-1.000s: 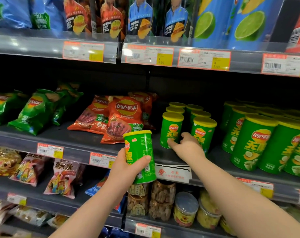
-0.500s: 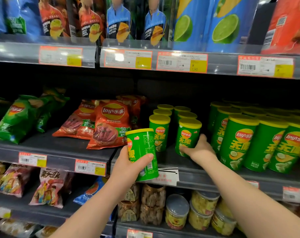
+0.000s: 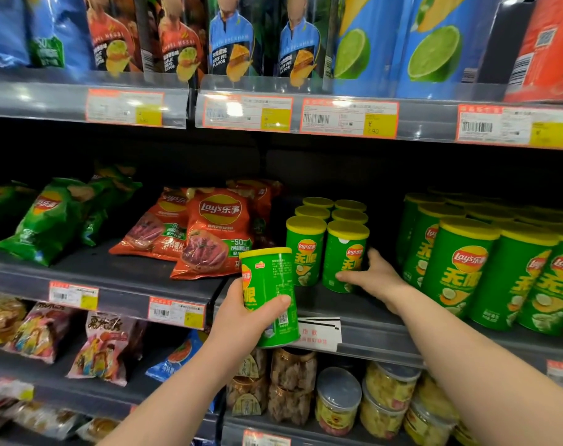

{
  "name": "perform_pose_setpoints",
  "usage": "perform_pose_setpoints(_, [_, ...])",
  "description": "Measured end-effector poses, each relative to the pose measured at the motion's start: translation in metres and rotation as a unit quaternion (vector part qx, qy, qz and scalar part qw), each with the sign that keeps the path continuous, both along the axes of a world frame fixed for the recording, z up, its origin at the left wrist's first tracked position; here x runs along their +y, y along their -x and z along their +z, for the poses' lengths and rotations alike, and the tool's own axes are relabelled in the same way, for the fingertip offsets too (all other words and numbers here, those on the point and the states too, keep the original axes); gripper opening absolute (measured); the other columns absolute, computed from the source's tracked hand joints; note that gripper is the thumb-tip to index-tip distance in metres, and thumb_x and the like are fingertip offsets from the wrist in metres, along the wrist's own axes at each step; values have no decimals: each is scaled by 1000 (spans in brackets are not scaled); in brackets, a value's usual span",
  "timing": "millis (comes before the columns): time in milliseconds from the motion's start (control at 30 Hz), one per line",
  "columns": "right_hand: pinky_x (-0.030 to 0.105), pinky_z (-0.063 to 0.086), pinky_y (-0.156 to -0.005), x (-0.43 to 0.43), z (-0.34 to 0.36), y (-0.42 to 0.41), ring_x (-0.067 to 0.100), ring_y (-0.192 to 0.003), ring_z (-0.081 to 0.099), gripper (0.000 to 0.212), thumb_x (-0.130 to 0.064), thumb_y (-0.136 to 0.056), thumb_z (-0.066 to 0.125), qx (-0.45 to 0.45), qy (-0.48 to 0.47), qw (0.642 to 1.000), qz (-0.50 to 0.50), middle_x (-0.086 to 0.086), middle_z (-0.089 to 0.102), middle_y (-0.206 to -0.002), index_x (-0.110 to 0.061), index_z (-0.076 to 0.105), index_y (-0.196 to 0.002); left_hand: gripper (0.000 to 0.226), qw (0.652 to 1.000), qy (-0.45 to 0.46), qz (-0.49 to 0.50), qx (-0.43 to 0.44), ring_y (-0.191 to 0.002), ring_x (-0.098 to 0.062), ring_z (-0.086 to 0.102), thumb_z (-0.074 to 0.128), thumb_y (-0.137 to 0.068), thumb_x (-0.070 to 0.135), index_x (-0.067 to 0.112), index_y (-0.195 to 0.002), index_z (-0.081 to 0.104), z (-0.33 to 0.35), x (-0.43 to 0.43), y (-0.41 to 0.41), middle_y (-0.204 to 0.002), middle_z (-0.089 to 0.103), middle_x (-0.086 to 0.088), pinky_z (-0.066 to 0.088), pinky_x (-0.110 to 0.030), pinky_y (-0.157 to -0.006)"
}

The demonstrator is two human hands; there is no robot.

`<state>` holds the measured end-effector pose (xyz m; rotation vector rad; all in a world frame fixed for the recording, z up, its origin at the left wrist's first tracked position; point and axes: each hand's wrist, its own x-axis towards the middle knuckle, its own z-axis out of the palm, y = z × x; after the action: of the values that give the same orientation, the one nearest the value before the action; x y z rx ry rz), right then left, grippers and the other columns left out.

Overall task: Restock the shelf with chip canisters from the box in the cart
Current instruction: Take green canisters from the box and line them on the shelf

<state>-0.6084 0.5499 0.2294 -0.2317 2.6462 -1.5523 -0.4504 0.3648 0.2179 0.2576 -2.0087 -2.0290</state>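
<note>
Along a shop aisle, on the dark grey middle shelf (image 3: 113, 275), a small cluster of green canisters (image 3: 312, 214) with yellow lids stands in two short rows. The right hand (image 3: 373, 278) wraps the lower part of the front canister (image 3: 346, 249) in the right row, thumb on its far side, fingers across its front; it stands upright on the shelf. The left hand (image 3: 238, 320) grips another green canister (image 3: 270, 284) round its lower body, holding it in the air before the shelf edge, just left of the cluster. Red chip bags (image 3: 216, 233) lie to the left, green bags (image 3: 48, 220) further left, and taller canisters (image 3: 460, 268) crowd the right. Price labels (image 3: 349, 119) line the rail above. Clear jars (image 3: 338, 400) fill the shelf below, and a white paper sign (image 3: 318, 333) hangs on the shelf edge.
</note>
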Motion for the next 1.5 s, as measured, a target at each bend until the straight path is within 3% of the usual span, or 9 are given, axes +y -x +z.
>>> perform_pose_setpoints(300, [30,40,-91,-1,-1,4,26,-121,51,67,-16,-77,78,12,-25,1000,-7,11,52,-136,-9,41,-133,32,1000,3,-8,-3,-94,-7,65,72,-81,25,36,-104,51,-4,0,5,-104,67,11,50,-25,-74])
perform_pose_setpoints(433, [40,36,-107,4,5,-3,29,-136,36,80,-16,-82,70,73,-16,995,-59,9,31,-151,-19,24,-148,39,999,15,-28,4,-95,-8,66,74,-79,22,35,-108,51,-1,0,12,-105,68,10,51,-26,-77])
perform_pose_setpoints(567, [29,41,-91,8,34,-20,21,-116,50,40,-5,-86,57,251,5,965,-75,9,46,-134,-15,55,-124,52,995,94,-14,30,-96,-4,61,81,-73,28,38,-109,45,6,8,27,-107,63,13,49,-23,-76])
perform_pose_setpoints(667, [28,46,-82,-3,60,-36,13,-92,57,15,-30,-90,60,248,-37,968,31,4,61,-112,-22,63,-102,63,984,171,-1,54,-93,-6,61,82,-70,30,33,-117,39,11,21,41,-107,61,11,53,-23,-73])
perform_pose_setpoints(800, [33,48,-90,-16,74,-49,16,-105,56,59,-64,-80,58,193,-200,956,99,-3,57,-116,-27,53,-125,81,966,252,23,51,-105,-16,58,82,-65,40,28,-129,33,8,36,62,-119,56,5,50,-43,-91])
perform_pose_setpoints(967, [32,44,-92,-20,80,-48,20,-115,50,77,-59,-72,69,200,-291,932,81,2,50,-131,-26,41,-136,83,954,294,14,62,-109,-14,51,80,-67,41,24,-133,34,3,40,70,-117,48,8,46,-35,-89])
perform_pose_setpoints(1067, [31,41,-96,-15,84,-45,21,-121,47,78,-56,-75,69,202,-335,914,107,1,45,-138,-25,37,-139,73,897,441,39,24,-112,-21,52,67,-70,60,22,-128,42,-5,28,71,-117,52,2,45,-37,-87])
perform_pose_setpoints(1233, [31,40,-102,-12,77,-42,18,-125,42,71,-51,-81,66,184,-343,909,147,0,40,-142,-25,39,-141,96,708,705,7,-48,-122,-23,46,6,-69,81,21,-130,48,-28,10,59,-131,50,-2,35,-37,-97])
perform_pose_setpoints(1500, [31,45,-96,-12,71,-46,16,-120,47,68,-49,-83,65,224,-352,896,150,-2,39,-142,-23,39,-141,101,688,725,14,-13,-114,-24,52,-3,-64,75,21,-125,56,-38,6,61,-124,56,-2,41,-37,-91])
